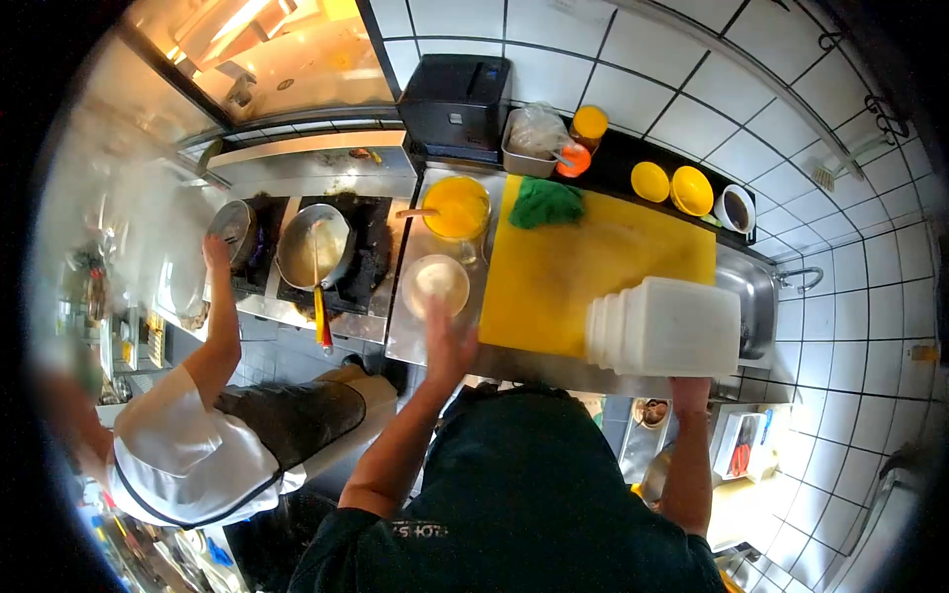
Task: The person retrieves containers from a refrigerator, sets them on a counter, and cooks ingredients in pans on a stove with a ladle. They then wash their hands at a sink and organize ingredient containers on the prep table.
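My left hand [447,341] is at the near edge of a round container of pale powder or cream [436,281] on the steel counter; its fingers are smeared by motion. Beneath the near side of a stack of white plastic containers [690,326], my right hand [689,392] grips it, fingers mostly hidden. The stack lies sideways over the right part of a yellow cutting board [603,257]. A green cloth [546,203] rests at the board's far left corner. Behind the round container stands a bowl of yellow contents [457,208] with a wooden handle in it.
A co-worker in a white shirt [198,455] stands at the left, by the stove [368,252] with two pans, one holding a utensil. A sink [748,296] is at the right. Yellow bowls [691,191] and a black appliance [455,107] stand along the wall.
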Motion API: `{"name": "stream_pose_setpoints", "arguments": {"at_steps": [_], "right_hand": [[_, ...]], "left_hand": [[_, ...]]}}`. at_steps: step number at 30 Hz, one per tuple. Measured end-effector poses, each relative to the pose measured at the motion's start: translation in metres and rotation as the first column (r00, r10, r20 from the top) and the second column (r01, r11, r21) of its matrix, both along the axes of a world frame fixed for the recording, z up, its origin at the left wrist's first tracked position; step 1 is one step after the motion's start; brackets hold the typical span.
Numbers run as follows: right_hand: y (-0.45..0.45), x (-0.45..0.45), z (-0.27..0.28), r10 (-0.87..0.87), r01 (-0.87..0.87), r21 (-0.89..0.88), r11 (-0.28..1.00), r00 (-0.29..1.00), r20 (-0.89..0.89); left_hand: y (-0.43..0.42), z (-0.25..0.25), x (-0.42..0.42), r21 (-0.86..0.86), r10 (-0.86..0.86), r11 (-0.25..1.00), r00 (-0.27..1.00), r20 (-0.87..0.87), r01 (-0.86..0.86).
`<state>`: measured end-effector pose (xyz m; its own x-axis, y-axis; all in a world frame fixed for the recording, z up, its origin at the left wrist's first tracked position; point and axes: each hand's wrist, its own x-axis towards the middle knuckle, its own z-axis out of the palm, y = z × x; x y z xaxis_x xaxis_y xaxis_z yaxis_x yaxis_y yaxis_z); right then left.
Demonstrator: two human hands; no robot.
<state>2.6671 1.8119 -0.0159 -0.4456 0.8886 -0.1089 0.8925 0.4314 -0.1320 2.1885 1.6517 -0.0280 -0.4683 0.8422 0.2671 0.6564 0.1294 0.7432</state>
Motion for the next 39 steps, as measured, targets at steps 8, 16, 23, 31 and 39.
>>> {"name": "stream_pose_setpoints", "arguments": {"at_steps": [8, 16, 23, 31, 39], "right_hand": [[-0.031, -0.039, 0.001, -0.706, 0.075, -0.704, 0.707, 0.001, -0.709], [-0.136, 0.032, 0.022, -0.794, 0.089, -0.813, 0.575, -0.180, -0.581], [-0.184, 0.099, 0.008, -0.808, 0.118, -0.869, 0.480, -0.327, -0.490], [-0.109, 0.099, -0.025, -0.896, 0.134, -0.911, 0.389, -0.176, -0.409], [0.015, 0.049, -0.043, -0.306, 0.051, -0.440, 0.896, 0.789, -0.533]], "left_hand": [[0.121, -0.022, 0.021, -0.305, -0.392, 0.888, 0.914, -0.108, 0.345], [0.269, -0.028, 0.028, -0.528, -0.353, 0.817, 0.925, -0.143, 0.230], [0.317, -0.041, 0.030, -0.614, -0.303, 0.784, 0.920, -0.248, 0.093], [0.222, -0.114, 0.035, -0.453, -0.354, 0.874, 0.871, -0.341, 0.178], [-0.018, -0.010, 0.050, -0.498, 0.039, 0.860, 0.989, -0.145, -0.107]]}}
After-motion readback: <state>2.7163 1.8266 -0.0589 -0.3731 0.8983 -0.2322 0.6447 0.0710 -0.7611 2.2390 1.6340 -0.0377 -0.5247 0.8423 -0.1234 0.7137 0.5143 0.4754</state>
